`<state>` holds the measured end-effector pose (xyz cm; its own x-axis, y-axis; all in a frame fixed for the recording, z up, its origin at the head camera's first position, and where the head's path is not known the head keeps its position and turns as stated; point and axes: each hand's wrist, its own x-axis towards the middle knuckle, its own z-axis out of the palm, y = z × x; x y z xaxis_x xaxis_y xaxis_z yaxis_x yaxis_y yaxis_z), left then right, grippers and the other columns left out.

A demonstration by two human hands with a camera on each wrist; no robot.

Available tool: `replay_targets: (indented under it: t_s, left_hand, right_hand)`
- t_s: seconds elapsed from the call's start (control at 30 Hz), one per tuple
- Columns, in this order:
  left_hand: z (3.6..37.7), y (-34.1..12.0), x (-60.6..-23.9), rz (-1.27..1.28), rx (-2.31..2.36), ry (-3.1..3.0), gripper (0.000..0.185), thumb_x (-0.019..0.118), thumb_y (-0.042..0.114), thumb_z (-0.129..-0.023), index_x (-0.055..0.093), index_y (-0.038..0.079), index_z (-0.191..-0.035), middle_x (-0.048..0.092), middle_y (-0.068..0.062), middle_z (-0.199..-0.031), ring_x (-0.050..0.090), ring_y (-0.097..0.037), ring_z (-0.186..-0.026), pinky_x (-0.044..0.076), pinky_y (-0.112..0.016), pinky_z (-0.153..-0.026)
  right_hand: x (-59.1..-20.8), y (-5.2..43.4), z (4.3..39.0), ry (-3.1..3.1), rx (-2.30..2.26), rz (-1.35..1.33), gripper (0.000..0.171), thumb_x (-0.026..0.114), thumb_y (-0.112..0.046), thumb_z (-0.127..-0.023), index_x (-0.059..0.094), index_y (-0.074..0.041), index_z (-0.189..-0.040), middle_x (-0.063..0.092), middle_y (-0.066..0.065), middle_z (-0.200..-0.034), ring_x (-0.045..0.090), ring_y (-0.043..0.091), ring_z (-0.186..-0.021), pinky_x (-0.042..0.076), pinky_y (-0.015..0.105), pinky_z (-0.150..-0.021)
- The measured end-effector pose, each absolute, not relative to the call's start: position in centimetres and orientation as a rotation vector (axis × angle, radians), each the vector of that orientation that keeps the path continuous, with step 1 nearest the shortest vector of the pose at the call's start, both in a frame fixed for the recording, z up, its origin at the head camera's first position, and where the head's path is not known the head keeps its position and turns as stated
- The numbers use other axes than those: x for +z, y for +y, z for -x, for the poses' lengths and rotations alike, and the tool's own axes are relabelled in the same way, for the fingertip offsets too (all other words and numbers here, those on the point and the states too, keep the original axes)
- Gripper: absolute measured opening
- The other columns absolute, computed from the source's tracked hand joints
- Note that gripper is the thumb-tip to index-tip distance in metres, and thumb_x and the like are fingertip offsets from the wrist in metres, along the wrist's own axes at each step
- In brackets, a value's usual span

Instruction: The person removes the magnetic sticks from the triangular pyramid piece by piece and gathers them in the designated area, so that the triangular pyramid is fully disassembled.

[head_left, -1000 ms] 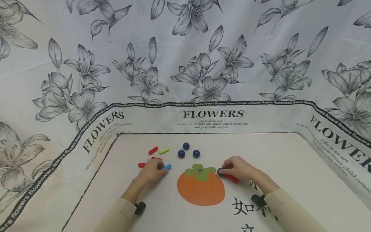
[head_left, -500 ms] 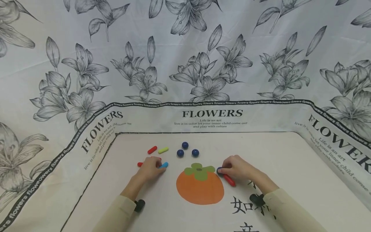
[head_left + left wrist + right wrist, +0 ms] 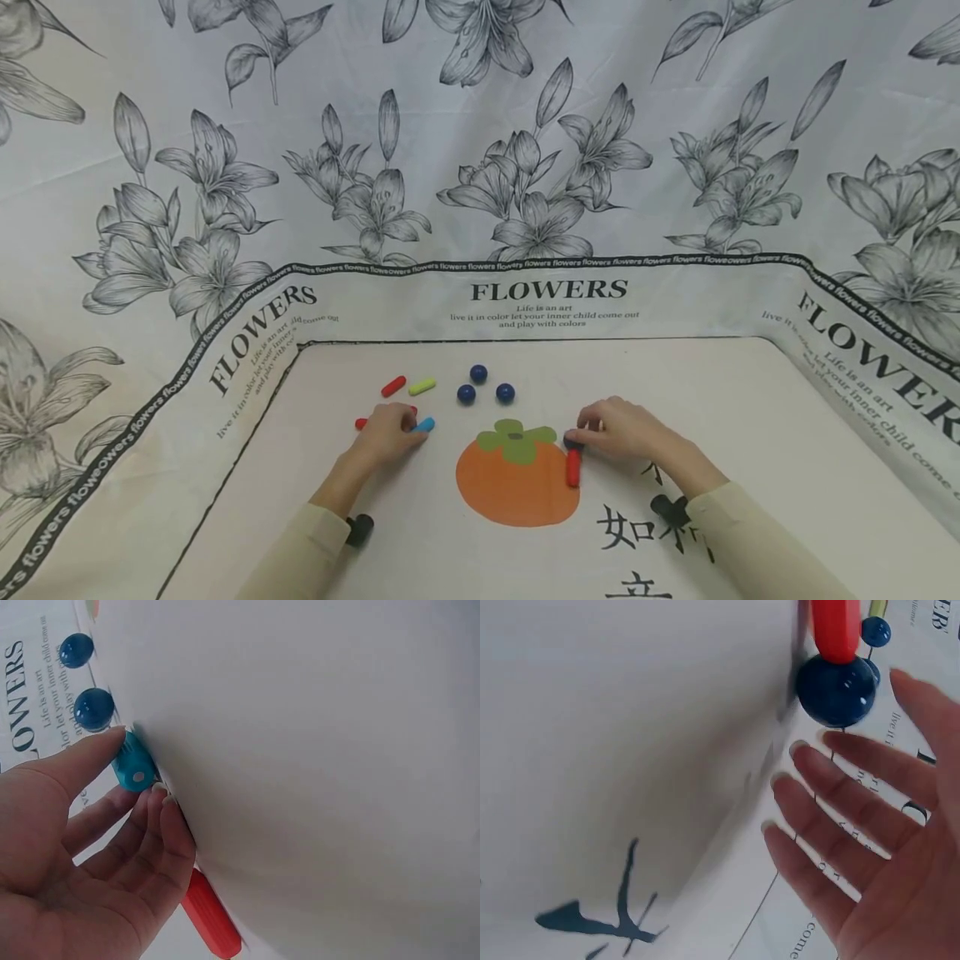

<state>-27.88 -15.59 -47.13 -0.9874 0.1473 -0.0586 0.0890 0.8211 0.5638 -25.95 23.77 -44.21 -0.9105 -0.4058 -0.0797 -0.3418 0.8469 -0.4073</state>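
1. A white cloth printed with grey lilies and the word FLOWERS (image 3: 549,290) hangs as a backdrop and runs down onto the tabletop (image 3: 750,417), which bears a printed orange persimmon (image 3: 516,483) and black characters.
2. The right hand (image 3: 618,429) lies with fingers nearly straight; its fingertips rest on a dark blue ball (image 3: 835,688) joined end-on to a short red plastic rod (image 3: 573,467), which lies on the persimmon's right edge.
3. The left hand (image 3: 386,433) pinches a light blue plastic rod (image 3: 133,766) between thumb and fingers; another red rod (image 3: 212,915) lies just under the palm.
4. A red rod (image 3: 393,386), a yellow-green rod (image 3: 422,386) and three loose blue balls (image 3: 485,385) sit near the far edge.
5. Judging by looks, the rods are light, stiff and smooth, best pinched mid-length. The glossy balls would roll easily, so the ball-and-rod joint probably needs a steadying hold on both parts.
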Motion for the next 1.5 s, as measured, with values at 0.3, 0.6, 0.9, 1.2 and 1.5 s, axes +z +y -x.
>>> replay_targets:
  t_s: [0.3, 0.6, 0.9, 1.2, 1.5]
  left_hand:
    - [27.2, -15.9, -46.2, -0.168, 0.854, 2.896, 0.031, 0.083, 0.027, -0.087, 0.070, 0.008, -0.108, 0.060, -0.003, -0.088, 0.055, -0.020, -0.082, 0.051, -0.031, -0.069]
    - [26.3, -14.2, -44.6, -0.409, 0.860, 2.964, 0.030, 0.083, 0.024, -0.088, 0.070, 0.005, -0.108, 0.066, -0.008, -0.101, 0.056, -0.020, -0.088, 0.053, -0.035, -0.079]
    - [26.1, -9.5, -44.3, -0.528, 0.948, 2.775, 0.029, 0.081, 0.026, -0.089, 0.070, 0.008, -0.109, 0.064, -0.002, -0.097, 0.058, -0.018, -0.087, 0.054, -0.030, -0.072]
    - [26.7, -4.3, -46.3, -0.682, 0.958, 2.614, 0.034, 0.080, 0.028, -0.091, 0.071, 0.012, -0.119, 0.066, 0.003, -0.101, 0.059, -0.013, -0.094, 0.054, -0.028, -0.083]
    - [27.1, -0.9, -47.3, -0.723, 0.959, 2.551, 0.024, 0.077, 0.028, -0.093, 0.073, 0.014, -0.112, 0.065, 0.007, -0.089, 0.058, -0.011, -0.083, 0.051, -0.025, -0.076]
  right_hand:
    - [-44.0, 24.0, 26.2, 2.745, -0.619, 0.910, 0.035, 0.081, -0.018, -0.087, 0.073, -0.011, -0.120, 0.070, -0.001, -0.110, 0.063, 0.018, -0.092, 0.053, 0.035, -0.081]
    - [-44.7, 23.7, 26.6, 2.744, -0.694, 0.961, 0.020, 0.079, -0.018, -0.090, 0.078, -0.007, -0.107, 0.071, -0.005, -0.090, 0.057, 0.008, -0.078, 0.051, 0.027, -0.071]
    - [-44.8, 23.0, 26.5, 2.768, -0.739, 0.839, 0.018, 0.078, -0.021, -0.091, 0.078, -0.006, -0.101, 0.067, -0.007, -0.080, 0.053, 0.008, -0.072, 0.048, 0.026, -0.067]
    - [-45.1, 23.0, 26.8, 2.800, -0.748, 0.783, 0.018, 0.077, -0.024, -0.092, 0.077, -0.007, -0.099, 0.068, -0.006, -0.083, 0.055, 0.009, -0.074, 0.050, 0.028, -0.069]
    - [-45.5, 22.9, 26.9, 2.811, -0.766, 0.736, 0.018, 0.078, -0.024, -0.092, 0.078, -0.007, -0.099, 0.069, -0.006, -0.083, 0.056, 0.011, -0.075, 0.051, 0.028, -0.070]
